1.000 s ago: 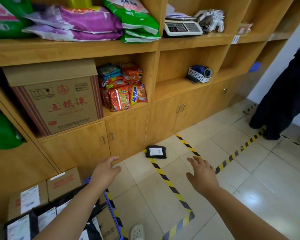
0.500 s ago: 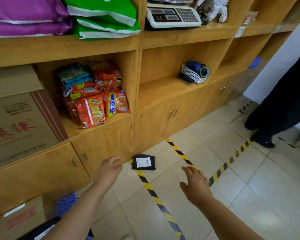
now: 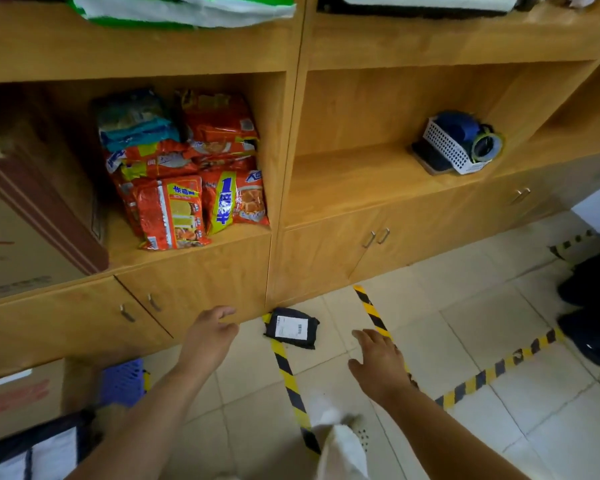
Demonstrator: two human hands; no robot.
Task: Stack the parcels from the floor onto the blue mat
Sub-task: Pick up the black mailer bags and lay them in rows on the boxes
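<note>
A small black parcel (image 3: 291, 328) with a white shipping label lies flat on the tiled floor against the foot of the wooden cabinet, across a yellow-black tape stripe. My left hand (image 3: 208, 336) reaches forward just left of it, fingers relaxed, holding nothing. My right hand (image 3: 378, 362) is stretched out to the parcel's right, fingers loosely spread, also empty. Both hands are short of the parcel. A corner of the blue mat (image 3: 123, 381) shows at lower left, with black and brown parcels (image 3: 32, 441) piled on it.
Wooden shelves hold snack packets (image 3: 184, 174) and a white basket (image 3: 456, 145). Cabinet doors (image 3: 201, 285) stand shut behind the parcel. A person's dark legs and shoes (image 3: 593, 323) stand at the right. My white-clad leg and shoe (image 3: 340, 441) show at the bottom.
The view has closed in on the cabinet and floor parcel. Both hands have come nearer the black parcel, and the parcel pile has slid to the lower left corner.
</note>
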